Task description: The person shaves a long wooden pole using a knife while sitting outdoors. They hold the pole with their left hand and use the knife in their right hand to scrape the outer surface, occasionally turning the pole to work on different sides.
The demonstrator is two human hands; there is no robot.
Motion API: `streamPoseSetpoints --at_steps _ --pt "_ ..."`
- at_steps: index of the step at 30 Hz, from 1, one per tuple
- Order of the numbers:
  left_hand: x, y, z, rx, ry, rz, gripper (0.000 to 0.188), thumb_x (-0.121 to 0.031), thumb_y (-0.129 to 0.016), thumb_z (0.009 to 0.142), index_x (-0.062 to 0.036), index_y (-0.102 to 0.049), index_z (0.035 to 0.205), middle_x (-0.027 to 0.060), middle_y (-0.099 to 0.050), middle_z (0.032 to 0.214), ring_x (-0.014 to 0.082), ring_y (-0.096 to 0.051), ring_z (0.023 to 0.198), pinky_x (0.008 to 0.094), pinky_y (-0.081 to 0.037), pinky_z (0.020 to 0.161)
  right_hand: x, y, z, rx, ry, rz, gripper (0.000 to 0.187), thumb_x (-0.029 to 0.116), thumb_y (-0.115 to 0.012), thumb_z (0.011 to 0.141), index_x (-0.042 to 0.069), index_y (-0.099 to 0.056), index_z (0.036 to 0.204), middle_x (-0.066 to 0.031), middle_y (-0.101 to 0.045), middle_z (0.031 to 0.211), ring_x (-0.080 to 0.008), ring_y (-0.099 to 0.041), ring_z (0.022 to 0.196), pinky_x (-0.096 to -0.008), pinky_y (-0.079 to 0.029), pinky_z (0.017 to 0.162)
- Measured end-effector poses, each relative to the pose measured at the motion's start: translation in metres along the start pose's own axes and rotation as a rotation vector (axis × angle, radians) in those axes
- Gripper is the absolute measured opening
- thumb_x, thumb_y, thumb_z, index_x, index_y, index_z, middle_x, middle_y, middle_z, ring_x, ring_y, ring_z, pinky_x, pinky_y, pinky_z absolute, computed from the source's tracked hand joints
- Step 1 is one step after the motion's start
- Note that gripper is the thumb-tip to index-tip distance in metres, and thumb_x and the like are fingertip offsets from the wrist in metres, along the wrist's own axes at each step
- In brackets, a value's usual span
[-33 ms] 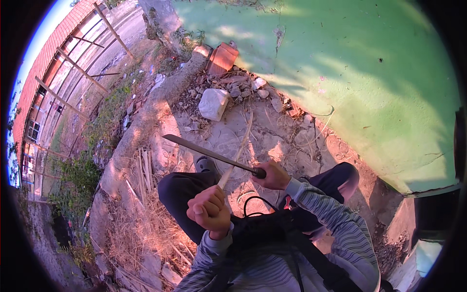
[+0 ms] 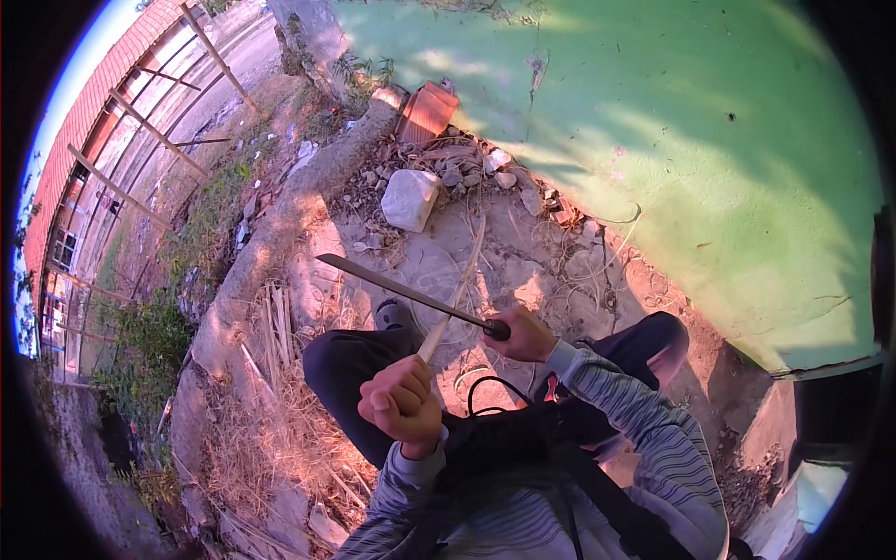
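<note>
My right hand (image 2: 523, 334) is closed round the dark handle of a machete (image 2: 401, 294). Its long, narrow blade points to the far left. My left hand (image 2: 403, 399), a closed fist, grips the near end of a long pale wooden strip (image 2: 435, 338), which slants away over the ground and tapers. The blade crosses over the strip a little beyond the fist. Whether the two touch, I cannot tell. Both hands are above my lap, between my bent knees.
A pale stone block (image 2: 409, 200) and an orange hollow brick (image 2: 428, 112) lie ahead among rubble. The green wall (image 2: 653, 121) rises at the right. Split sticks (image 2: 278, 322) and dry shavings (image 2: 271, 429) cover the ground at my left, inside a low earthen ridge (image 2: 241, 303).
The machete's tip has shifted very slightly to the right and toward me. Both hands and the strip look the same.
</note>
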State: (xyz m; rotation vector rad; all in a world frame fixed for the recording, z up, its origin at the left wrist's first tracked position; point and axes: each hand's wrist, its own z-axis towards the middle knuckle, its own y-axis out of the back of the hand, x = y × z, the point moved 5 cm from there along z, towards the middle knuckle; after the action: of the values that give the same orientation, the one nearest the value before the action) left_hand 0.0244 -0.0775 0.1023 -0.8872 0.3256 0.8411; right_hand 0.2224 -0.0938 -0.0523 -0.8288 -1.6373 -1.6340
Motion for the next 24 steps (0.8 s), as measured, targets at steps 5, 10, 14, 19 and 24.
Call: streamPoseSetpoints --at_steps 5,10,14,19,24 --pt "-0.003 0.005 -0.001 0.021 -0.028 0.005 0.053 -0.021 -0.039 0.102 -0.0129 -0.028 0.051 -0.0016 -0.024 0.043 0.0105 -0.017 0.039 0.0297 -0.017 0.042 0.015 0.001 0.001 -0.010 -0.013 0.002 0.024 0.029 -0.070 0.080 0.005 -0.066 0.079 -0.0157 -0.060 0.064 -0.0371 -0.061 0.062 -0.0448 -0.048 0.061" --pt "-0.002 0.003 -0.004 0.025 -0.003 0.018 0.054 -0.021 -0.039 0.102 -0.0126 -0.027 0.050 -0.0016 -0.024 0.043 0.0104 -0.017 0.038 0.0297 -0.017 0.041 -0.020 -0.002 0.008 0.053 -0.140 -0.047 0.027 0.030 -0.070 0.080 0.003 -0.067 0.080 -0.0161 -0.063 0.068 -0.0372 -0.063 0.064 -0.0453 -0.048 0.063" --pt "-0.008 0.004 -0.004 0.035 -0.033 0.023 0.054 -0.020 -0.039 0.101 -0.0124 -0.026 0.050 -0.0014 -0.024 0.043 0.0105 -0.017 0.037 0.0293 -0.016 0.040 -0.019 -0.005 0.009 -0.002 -0.074 -0.060 0.028 0.031 -0.070 0.080 0.003 -0.068 0.081 -0.0169 -0.063 0.068 -0.0365 -0.063 0.065 -0.0444 -0.049 0.064" --pt "-0.009 0.008 0.000 0.027 -0.034 0.026 0.054 -0.021 -0.039 0.101 -0.0126 -0.026 0.050 -0.0015 -0.024 0.042 0.0104 -0.017 0.037 0.0291 -0.016 0.040 -0.015 -0.011 0.006 0.057 -0.044 -0.033 0.029 0.032 -0.070 0.080 0.003 -0.070 0.085 -0.0185 -0.065 0.071 -0.0368 -0.064 0.067 -0.0452 -0.049 0.066" --pt "-0.002 0.011 0.001 0.039 -0.046 -0.008 0.056 -0.017 -0.038 0.101 -0.0085 -0.028 0.048 0.0005 -0.029 0.041 0.0114 -0.026 0.034 0.0276 -0.022 0.037 -0.046 -0.009 0.011 -0.085 -0.079 -0.024 0.029 0.030 -0.073 0.081 0.001 -0.068 0.079 -0.0169 -0.060 0.062 -0.0325 -0.060 0.058 -0.0409 -0.047 0.060"
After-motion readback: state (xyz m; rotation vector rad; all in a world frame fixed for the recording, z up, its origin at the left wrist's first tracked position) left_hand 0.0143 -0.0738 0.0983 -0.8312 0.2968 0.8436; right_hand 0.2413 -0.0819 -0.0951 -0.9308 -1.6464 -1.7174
